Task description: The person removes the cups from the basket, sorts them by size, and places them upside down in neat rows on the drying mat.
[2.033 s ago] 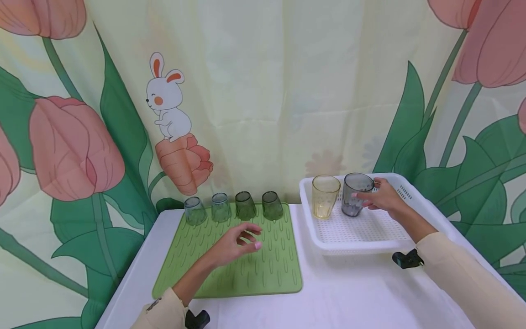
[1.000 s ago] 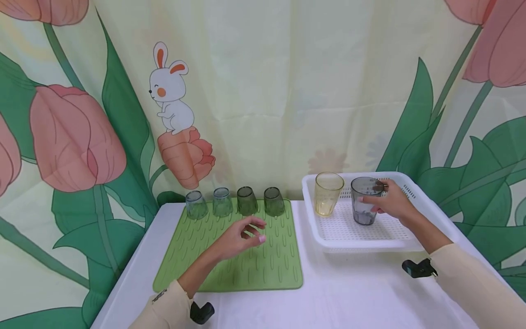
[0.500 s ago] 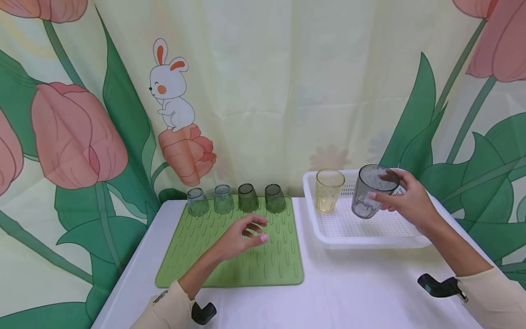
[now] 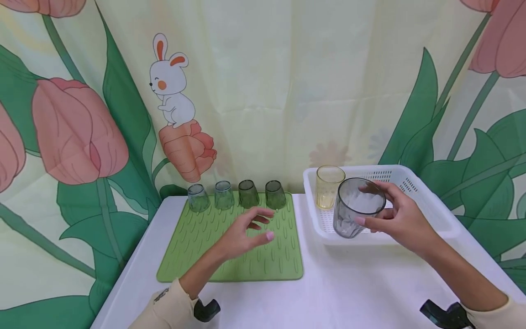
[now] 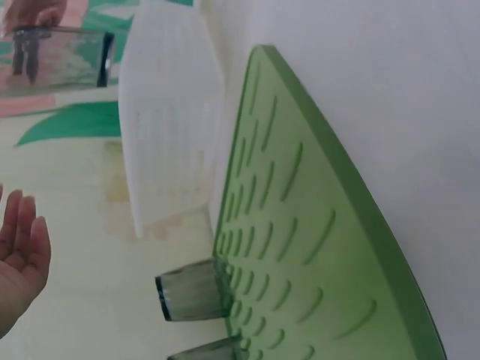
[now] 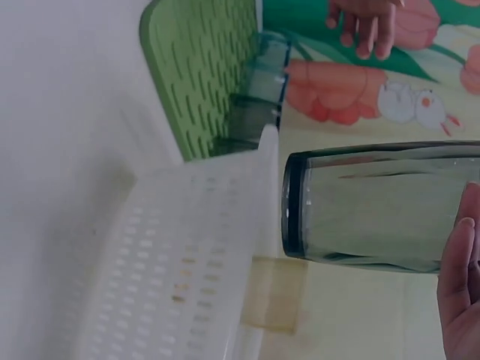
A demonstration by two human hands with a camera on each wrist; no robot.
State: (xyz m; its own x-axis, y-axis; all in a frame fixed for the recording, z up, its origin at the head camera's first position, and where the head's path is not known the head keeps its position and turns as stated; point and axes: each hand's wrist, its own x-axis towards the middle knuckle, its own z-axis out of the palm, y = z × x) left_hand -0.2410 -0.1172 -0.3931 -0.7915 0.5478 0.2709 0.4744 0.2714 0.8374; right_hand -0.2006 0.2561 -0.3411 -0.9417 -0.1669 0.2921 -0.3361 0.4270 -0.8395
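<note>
Head view's the one to check: right hand (image 4: 404,219) has a solid grip on a gray glass (image 4: 349,212), fingers and thumb wrapped around its side. It's mouth up with a bit of a lean, held in the air over the near edge of the white basket (image 4: 330,238). From the right wrist you can see its base is clear of the basket rim.

Left hand (image 4: 242,235) isn't holding anything, just hanging over the green mat (image 4: 267,265), fingers loosely bent and thumb spread apart.

Inside the basket there's a yellow glass (image 4: 326,192) sitting upright near the far left corner. Over on the mat, four more glasses stand upside down in a row along the far edge, two bluish glasses (image 4: 224,196) on the left and two dark green glasses (image 4: 275,195) on the right, with small gaps between them.

Mat's on the left side of the table (image 4: 324,292), basket's on the right. Behind it all hangs a curtain (image 4: 255,91) with big tulips and a bunny (image 4: 176,105) perched on a carrot (image 4: 181,148).
</note>
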